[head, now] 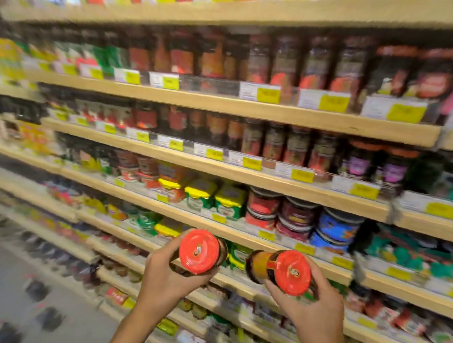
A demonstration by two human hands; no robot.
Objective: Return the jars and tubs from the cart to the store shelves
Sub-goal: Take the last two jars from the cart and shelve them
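A store aisle runs away to the left, walled by long pale wooden shelves point(246, 172) stacked in tiers, each front edge lined with white and yellow price tags point(268, 95). The whole view is smeared by motion, so labels cannot be read. The upper tiers carry rows of tall dark glass jars with red and orange labels point(285, 63); a lower tier holds squat tubs with yellow lids point(200, 193) beside round stacked tubs in red and blue point(336, 226). A grey floor point(16, 279) shows at the lower left.

In front of the lower shelves, the left hand point(162, 277) grips a round glass jar with a smooth orange-red screw lid point(199, 251), its fingers curled round the body and the lid turned toward the camera. The right hand point(315, 313) grips a second glass jar with an orange-red lid and a yellow and dark label point(286, 272), tilted so its base points left toward the shelf. The two jars are near each other but apart, both held in the air just ahead of the shelf edges, not resting on any board. Both forearms rise from the bottom of the view, with open aisle to their left.
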